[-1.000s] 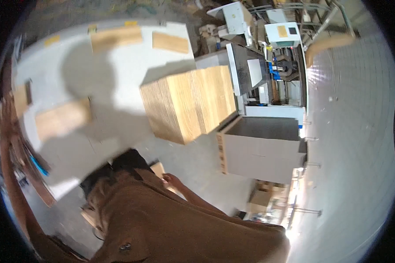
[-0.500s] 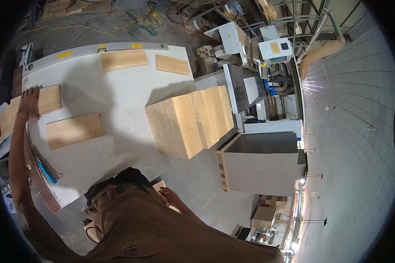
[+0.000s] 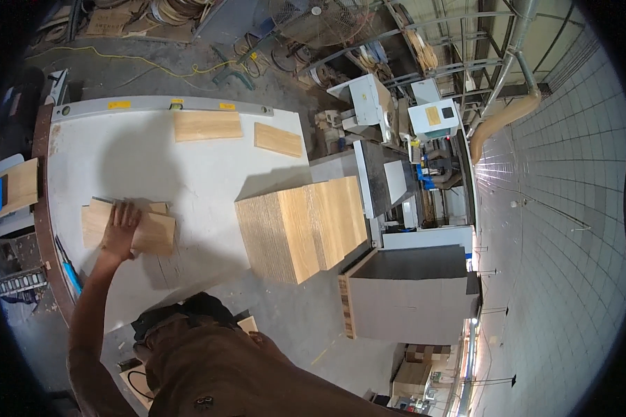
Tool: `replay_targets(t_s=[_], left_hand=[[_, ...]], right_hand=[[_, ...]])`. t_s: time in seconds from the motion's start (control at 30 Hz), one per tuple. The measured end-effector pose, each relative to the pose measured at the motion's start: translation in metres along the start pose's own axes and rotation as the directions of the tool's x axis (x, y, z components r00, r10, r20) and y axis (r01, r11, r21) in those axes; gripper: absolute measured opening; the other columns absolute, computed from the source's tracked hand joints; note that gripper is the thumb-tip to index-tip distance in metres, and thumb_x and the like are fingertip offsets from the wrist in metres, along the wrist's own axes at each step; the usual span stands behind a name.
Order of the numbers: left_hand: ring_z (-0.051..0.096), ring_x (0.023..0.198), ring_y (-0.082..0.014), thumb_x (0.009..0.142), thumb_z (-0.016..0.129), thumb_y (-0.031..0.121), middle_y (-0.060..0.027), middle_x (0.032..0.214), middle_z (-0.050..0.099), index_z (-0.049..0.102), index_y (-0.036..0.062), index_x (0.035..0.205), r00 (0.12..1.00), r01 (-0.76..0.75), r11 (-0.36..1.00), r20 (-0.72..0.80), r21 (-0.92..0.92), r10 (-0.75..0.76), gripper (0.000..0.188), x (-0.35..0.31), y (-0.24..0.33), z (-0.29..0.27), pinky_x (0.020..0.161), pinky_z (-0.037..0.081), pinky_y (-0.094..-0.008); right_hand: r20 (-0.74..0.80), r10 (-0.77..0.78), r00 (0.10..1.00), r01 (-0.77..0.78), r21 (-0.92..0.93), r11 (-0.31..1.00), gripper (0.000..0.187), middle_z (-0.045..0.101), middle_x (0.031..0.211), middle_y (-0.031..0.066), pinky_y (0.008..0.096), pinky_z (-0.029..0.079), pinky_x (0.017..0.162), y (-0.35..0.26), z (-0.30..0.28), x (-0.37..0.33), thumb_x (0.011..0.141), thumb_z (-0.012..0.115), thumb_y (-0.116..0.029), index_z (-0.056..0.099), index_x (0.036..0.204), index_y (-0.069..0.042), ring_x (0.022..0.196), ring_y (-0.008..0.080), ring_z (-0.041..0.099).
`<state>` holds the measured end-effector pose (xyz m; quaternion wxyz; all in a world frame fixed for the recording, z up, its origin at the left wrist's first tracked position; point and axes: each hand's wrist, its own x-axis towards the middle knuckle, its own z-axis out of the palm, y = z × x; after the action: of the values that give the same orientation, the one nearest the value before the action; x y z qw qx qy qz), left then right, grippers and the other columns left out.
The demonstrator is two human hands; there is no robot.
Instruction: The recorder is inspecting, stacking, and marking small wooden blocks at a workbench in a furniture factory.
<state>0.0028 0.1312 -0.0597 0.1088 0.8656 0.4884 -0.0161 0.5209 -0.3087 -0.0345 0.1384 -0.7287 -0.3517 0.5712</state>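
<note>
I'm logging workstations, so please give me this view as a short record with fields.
Left hand: fingers laid over a light wood board
Board beneath: another wood board, partly covered
Right hand: near the waist, partly hidden; grip unclear
Far edge: silver spirit level, two smaller-looking loose boards just nearer
Right: tall wood stack
Left edge: blue-handled tool
Surface: pale table

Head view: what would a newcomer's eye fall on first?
The big stack of wood-grain boards in the middle. Then the left hand, spread over a pale board at the white table's left. A long silver level lies along the far edge.
</note>
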Motion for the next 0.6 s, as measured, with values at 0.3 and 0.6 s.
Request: replay_targets(t_s=[0.3,0.6], left_hand=[[0.031,0.154,-0.0426,0.063,0.093,0.049,-0.0243,0.162,0.038,0.030,0.0028,0.163,0.967,0.211,0.950,0.194,-0.231,-0.168,0.127,0.008,0.034,-0.053,0.132,0.017,-0.0535],[0.029,0.155,-0.0398,0.069,0.087,0.040,-0.0212,0.164,0.038,0.036,0.0019,0.162,0.925,0.360,0.889,-0.013,-0.284,-0.379,0.112,-0.019,0.056,-0.010,0.132,0.017,-0.0548]], right_hand=[[-0.246,-0.118,0.962,-0.016,-0.483,0.876,0.036,0.077,0.117,0.0145,0.0389,0.059,0.090,-0.144,-0.012,0.028,0.105,0.065,-0.033,0.069,0.131,-0.008,0.105,0.0288,0.076],[-0.092,-0.572,0.815,0.320,-0.752,0.577,0.041,0.069,0.129,0.0210,0.0470,0.050,0.108,-0.216,0.002,0.116,0.099,0.073,-0.030,0.067,0.128,-0.002,0.124,0.0370,0.065]])
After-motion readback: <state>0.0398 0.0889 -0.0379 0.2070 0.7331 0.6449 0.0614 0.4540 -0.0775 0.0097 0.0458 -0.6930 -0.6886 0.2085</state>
